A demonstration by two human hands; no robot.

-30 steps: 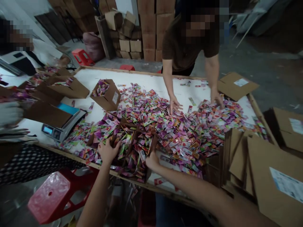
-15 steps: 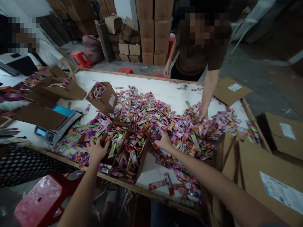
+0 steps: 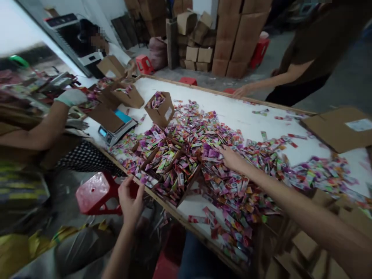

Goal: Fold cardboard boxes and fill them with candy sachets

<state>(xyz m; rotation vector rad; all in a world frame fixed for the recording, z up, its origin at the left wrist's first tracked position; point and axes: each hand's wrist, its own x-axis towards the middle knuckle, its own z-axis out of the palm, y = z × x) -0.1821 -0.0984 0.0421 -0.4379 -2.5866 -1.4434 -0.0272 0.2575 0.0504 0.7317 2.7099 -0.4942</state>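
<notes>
My left hand is over the table's near edge, thumb and fingers apart, with nothing seen in it. My right hand reaches over the heap of small, colourful sachets, fingers stretched out and fingertips at some purple sachets. Between my hands, cardboard boxes filled with sachets stand side by side at the table's near edge. Another filled cardboard box stands beyond them on the white tabletop.
A digital scale bearing a cardboard box stands left. Beside it is a co-worker's gloved hand. Across the table, another person's hand rests near the rim. A red stool is at lower left; flattened cartons are at lower right.
My view has swung left. My left hand has come off the filled boxes to the table edge. My right hand has moved farther over the heap. The person opposite has withdrawn a hand from the sachets.
</notes>
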